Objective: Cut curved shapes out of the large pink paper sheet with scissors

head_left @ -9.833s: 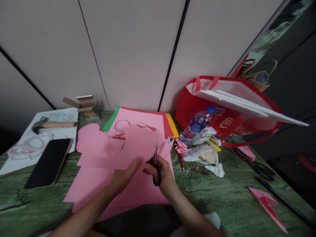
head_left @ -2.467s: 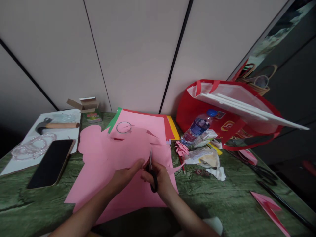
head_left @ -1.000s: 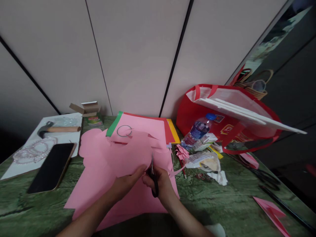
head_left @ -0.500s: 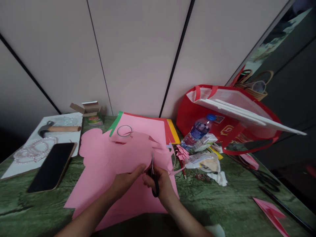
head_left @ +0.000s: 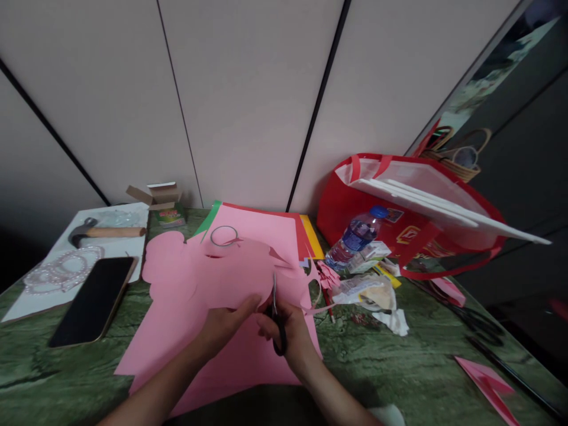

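Observation:
My right hand (head_left: 284, 331) is closed around the dark handles of a pair of scissors (head_left: 275, 291), blades pointing away from me. The blades are at the edge of a pink paper sheet (head_left: 239, 273) with a curved outline. Close beside the scissors, my left hand (head_left: 228, 322) pinches the near edge of that sheet, its thumb on top and the other fingers hidden beneath. A narrow pink offcut (head_left: 317, 309) curls out to the right of the scissors. Under both hands lie larger pink sheets (head_left: 239, 367).
To the left are a phone (head_left: 94, 302), a hammer (head_left: 115, 232) and beads (head_left: 62, 269). A small open box (head_left: 166, 204) stands by the wall. On the right are a water bottle (head_left: 355, 236), a red bag (head_left: 328, 201), wrappers (head_left: 368, 290) and other dark scissors (head_left: 481, 325).
The pink offcut on the right has shifted slightly outward and its loose tip has lifted. Both hands and the scissors stay almost in place.

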`<state>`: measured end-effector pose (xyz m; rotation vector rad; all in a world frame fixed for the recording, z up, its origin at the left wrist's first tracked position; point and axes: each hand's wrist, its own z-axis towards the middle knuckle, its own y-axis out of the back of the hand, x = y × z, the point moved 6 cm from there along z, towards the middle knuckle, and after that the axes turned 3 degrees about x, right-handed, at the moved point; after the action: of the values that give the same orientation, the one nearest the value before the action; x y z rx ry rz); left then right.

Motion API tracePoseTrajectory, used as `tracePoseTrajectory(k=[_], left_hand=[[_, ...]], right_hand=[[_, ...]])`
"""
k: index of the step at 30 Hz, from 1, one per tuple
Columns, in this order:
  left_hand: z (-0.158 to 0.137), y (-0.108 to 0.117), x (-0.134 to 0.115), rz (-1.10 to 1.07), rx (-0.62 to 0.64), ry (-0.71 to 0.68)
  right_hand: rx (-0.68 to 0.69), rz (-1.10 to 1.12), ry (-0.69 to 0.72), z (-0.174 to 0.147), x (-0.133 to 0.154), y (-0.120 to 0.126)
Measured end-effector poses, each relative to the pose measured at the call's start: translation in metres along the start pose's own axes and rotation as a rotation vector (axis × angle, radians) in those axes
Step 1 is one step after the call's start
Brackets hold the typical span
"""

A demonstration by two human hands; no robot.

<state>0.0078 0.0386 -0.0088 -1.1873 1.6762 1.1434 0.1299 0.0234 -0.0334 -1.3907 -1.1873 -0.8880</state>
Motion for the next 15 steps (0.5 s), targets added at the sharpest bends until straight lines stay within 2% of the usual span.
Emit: tracePoseTrajectory(k=[9, 15], left_hand=[[0.0101, -0.0014, 0.0076, -0.133, -0.001, -0.128], [0.0092, -0.0036, 0.0031, -0.118, 0.023, -0.124]], right_hand=[[-0.014, -0.008, -0.028, -0.0022, 0.0048, -0.0012], [-0.034, 0.002, -0.033, -0.0007, 0.0002, -0.0019]])
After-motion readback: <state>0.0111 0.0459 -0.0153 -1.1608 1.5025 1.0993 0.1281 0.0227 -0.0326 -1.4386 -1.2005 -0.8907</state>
